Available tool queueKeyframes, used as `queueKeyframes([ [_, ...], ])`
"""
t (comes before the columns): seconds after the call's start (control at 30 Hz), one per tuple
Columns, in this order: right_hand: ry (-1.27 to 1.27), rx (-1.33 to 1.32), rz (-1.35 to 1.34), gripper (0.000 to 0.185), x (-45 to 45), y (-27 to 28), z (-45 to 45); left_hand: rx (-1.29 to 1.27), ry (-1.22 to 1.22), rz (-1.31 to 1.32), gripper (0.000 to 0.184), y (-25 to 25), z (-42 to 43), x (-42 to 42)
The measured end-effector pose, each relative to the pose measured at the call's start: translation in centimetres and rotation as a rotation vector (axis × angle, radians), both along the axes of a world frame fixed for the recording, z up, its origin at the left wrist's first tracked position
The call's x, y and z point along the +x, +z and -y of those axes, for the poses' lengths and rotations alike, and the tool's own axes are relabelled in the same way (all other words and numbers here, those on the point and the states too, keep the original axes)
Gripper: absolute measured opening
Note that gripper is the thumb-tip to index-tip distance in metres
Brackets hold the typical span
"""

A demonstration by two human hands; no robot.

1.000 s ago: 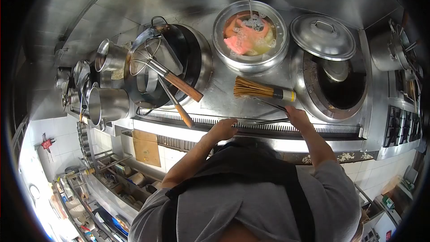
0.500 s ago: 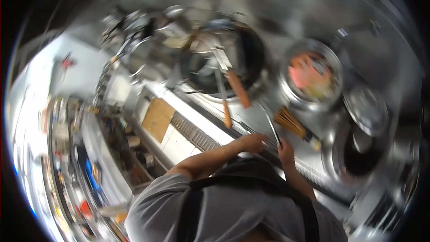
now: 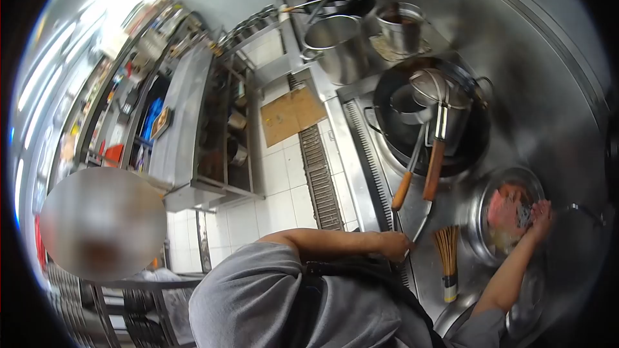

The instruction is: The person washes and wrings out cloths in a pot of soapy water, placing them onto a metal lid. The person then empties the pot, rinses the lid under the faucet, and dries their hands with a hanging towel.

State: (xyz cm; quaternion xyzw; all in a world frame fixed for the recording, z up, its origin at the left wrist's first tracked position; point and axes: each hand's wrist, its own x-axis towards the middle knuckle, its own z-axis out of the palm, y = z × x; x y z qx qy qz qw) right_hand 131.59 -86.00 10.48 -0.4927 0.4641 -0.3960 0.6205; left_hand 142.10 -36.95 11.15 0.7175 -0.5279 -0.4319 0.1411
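1. Head view, left hand: the left hand (image 3: 394, 245) is curled near the front edge of the worktop (image 3: 422, 261), its fingers closed around a slim metal utensil (image 3: 422, 222). The utensil's thin, shiny length shows beyond the fist, pointing toward the wooden handles; its gripped end is hidden.

2. Head view, right hand: the right hand (image 3: 540, 217) is at the rim of a round metal basin (image 3: 481, 235), on the side toward the tap (image 3: 587, 211). Its fingers look partly extended; whether they hold anything, or how far apart they are, I cannot tell.

3. Head view, in the basin: pink material (image 3: 506, 209) lies inside, with a paler patch near it. Bubbly water shows beside the fingers.

4. Head view, between the hands: a brush of thin brown sticks (image 3: 446, 251) lies on the worktop, its banded end away from the wok (image 3: 467, 154). It is near the basin and apart from both hands.

5. Head view, at the wok: a wire strainer (image 3: 434, 171) and a ladle (image 3: 402, 191) rest with their heads over the wok and their wooden handles reaching past its rim.

6. Head view, beyond the wok: a large steel pot (image 3: 338, 51) and a smaller pot (image 3: 401, 32) stand near each other.
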Motion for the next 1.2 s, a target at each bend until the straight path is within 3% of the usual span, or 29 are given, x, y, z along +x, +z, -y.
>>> queueKeyframes([
  [0.13, 0.119, 0.081, -0.065, 0.04, 2.0, -1.7, 2.2, -0.004, 0.058, -0.033, 0.043, 0.5, -0.7, 0.1],
  [0.2, 0.025, 0.116, 0.099, 0.045, 1.8, -3.1, 1.8, -0.033, 0.072, -0.061, 0.043, 0.8, -1.1, 0.2],
  [0.3, -0.047, 0.218, 0.086, 0.046, 0.0, -3.9, 1.4, -0.027, 0.126, -0.07, 0.041, 1.0, -1.2, 0.4],
  [0.37, -0.044, 0.227, 0.032, 0.044, -1.3, -2.5, -0.5, -0.142, 0.144, -0.09, 0.043, 0.1, -0.9, 0.1],
  [0.47, -0.017, 0.184, -0.007, 0.039, -3.2, -2.7, -1.4, -0.023, 0.062, -0.043, 0.044, 1.2, 0.8, -0.1],
  [0.53, 0.005, 0.131, 0.0, 0.037, -3.7, -2.2, -3.2, -0.072, 0.045, -0.047, 0.043, 1.1, 1.2, -0.4],
  [0.6, 0.121, -0.422, -0.47, 0.029, -3.1, -0.3, -8.2, -0.121, 0.021, -0.049, 0.041, 1.0, 1.3, -0.5],
  [0.63, 0.112, -0.419, -0.471, 0.029, -3.9, -2.4, -8.2, -0.145, 0.025, -0.047, 0.041, 0.8, 1.3, -0.5],
  [0.7, 0.605, -0.911, -0.855, 0.028, -6.3, -9.1, -7.1, -0.173, 0.031, -0.045, 0.042, 0.9, 1.4, -0.5],
  [0.73, 0.604, -0.911, -0.855, 0.028, -7.0, -9.2, -7.7, -0.152, 0.023, -0.044, 0.043, 1.3, 1.4, -0.4],
  [0.8, 0.371, -0.729, -0.835, 0.026, -8.0, -9.8, -9.3, -0.128, 0.013, -0.042, 0.044, 1.4, 1.5, -0.2],
  [0.9, 0.444, -0.655, -0.852, 0.026, -8.3, -10.9, -12.8, -0.113, -0.041, -0.041, 0.048, 0.7, 2.2, 0.0],
  [0.97, 0.481, -0.854, -0.959, 0.026, -8.1, -9.6, -14.9, -0.153, -0.149, -0.039, 0.051, 0.8, 3.6, 0.6],
  [1.0, 0.371, -0.911, -0.796, 0.024, -7.7, -8.4, -16.3, -0.134, -0.123, -0.112, 0.052, 2.8, 4.7, 1.0],
  [1.03, 0.383, -0.75, -0.814, 0.022, -7.2, -5.5, -18.1, -0.106, -0.119, -0.189, 0.053, 5.0, 5.9, 1.7],
  [1.07, 0.448, -0.554, -0.783, 0.021, -7.0, -3.0, -19.2, -0.283, -0.15, -0.164, 0.054, 4.2, 6.9, 2.0],
  [1.1, 0.316, -0.6, -0.657, 0.019, -7.3, -3.5, -20.2, -0.327, -0.198, -0.198, 0.051, 4.2, 8.6, 2.9],
  [1.13, 0.212, -0.813, -0.682, 0.016, -7.8, -4.6, -20.8, -0.427, -0.263, -0.128, 0.046, 4.6, 10.8, 3.6],
  [1.17, 0.197, -0.863, -0.692, 0.015, -8.1, -3.5, -21.5, -0.311, -0.247, -0.208, 0.042, 8.5, 14.0, 3.7],
  [1.2, 0.125, -0.819, -0.662, 0.015, -9.1, -3.2, -23.0, -0.433, -0.295, -0.09, 0.038, 6.3, 16.5, 3.9],
])
